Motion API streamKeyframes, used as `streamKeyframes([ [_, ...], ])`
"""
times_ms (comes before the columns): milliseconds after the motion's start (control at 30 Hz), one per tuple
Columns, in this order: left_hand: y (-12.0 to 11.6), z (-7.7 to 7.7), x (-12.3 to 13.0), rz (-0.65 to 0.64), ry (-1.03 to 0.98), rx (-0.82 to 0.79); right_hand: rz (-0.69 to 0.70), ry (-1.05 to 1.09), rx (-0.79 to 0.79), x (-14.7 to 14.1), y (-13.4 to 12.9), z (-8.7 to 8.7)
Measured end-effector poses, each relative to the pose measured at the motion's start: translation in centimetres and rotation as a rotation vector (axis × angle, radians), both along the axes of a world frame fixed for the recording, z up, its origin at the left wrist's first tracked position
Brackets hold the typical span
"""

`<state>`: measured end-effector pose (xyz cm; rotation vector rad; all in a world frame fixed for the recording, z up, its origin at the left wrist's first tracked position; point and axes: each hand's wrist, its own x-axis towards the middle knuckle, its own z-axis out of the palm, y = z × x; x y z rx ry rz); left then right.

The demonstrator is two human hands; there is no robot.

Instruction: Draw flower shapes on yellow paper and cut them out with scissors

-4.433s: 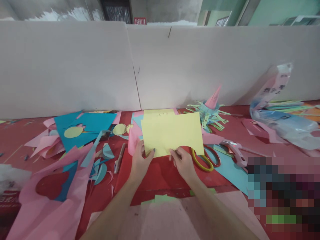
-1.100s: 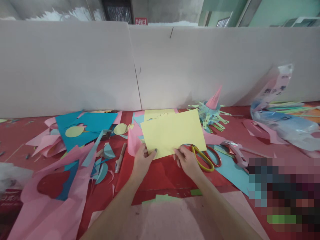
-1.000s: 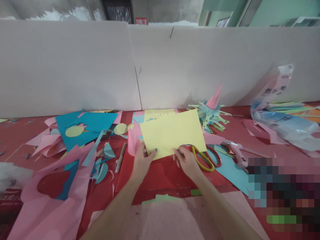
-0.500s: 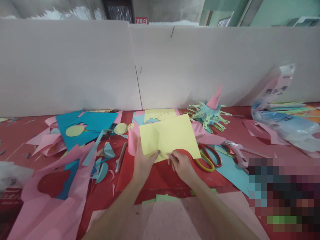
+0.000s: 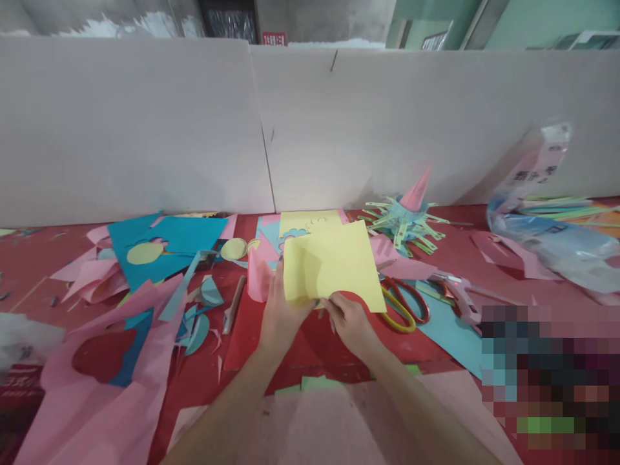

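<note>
Panels (image 5: 145, 129) of white cross my view behind the red tabletop (image 5: 201, 384), and near the centre of the frame I see the yellow sheet (image 5: 339, 265), tilted up above the tabletop. Fingers of my left hand (image 5: 285, 316) grip its lower left corner, while those of my right hand (image 5: 352, 324) pinch its bottom edge. Right of them lie a glue gun (image 5: 462, 300) and yellow-handled scissors (image 5: 405, 327); a pink cone (image 5: 258, 278) stands just beside my left hand.
</note>
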<state>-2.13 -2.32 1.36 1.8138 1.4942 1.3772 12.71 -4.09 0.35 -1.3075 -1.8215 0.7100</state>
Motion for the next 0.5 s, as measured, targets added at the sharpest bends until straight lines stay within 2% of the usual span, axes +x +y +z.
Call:
streamKeyframes([
  [333,-0.16,-0.44,-0.1,-0.038,0.076,-0.083,-0.003,-0.005,-0.011,-0.04,-0.02,0.02],
  [500,-0.33,-0.18,-0.05,-0.077,0.112,-0.122,-0.019,0.003,-0.013,-0.02,0.11,-0.26],
])
